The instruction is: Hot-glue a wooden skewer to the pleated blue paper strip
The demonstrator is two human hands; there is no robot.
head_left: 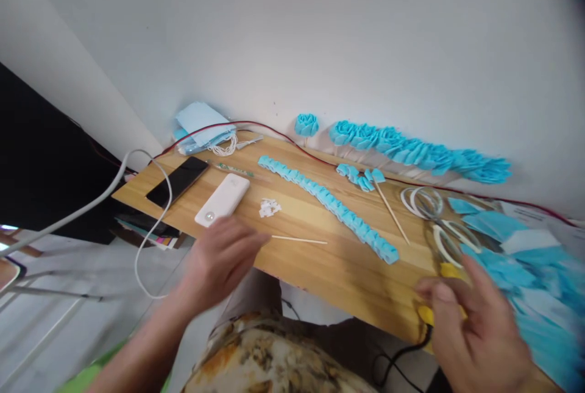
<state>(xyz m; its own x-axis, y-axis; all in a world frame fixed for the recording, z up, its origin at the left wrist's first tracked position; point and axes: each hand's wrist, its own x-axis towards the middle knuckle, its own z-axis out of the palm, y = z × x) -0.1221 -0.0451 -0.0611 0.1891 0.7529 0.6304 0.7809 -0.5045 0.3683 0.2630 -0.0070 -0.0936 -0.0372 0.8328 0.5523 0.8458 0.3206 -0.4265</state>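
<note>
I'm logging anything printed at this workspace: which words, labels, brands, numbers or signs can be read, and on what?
None can be read.
White sheet at the far right: what looks like faint print, too blurred to read.
White rectangular device: any marks are too small to read.
Phone: dark screen, no text visible.
Yellow tool by the right hand: partly hidden, no legible text.

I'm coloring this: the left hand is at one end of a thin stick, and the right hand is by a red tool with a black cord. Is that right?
Not quite: the tool by the right hand is yellow, not red, as the head view shows. The black cord is right, and so is the left hand at one end of the thin stick.
</note>
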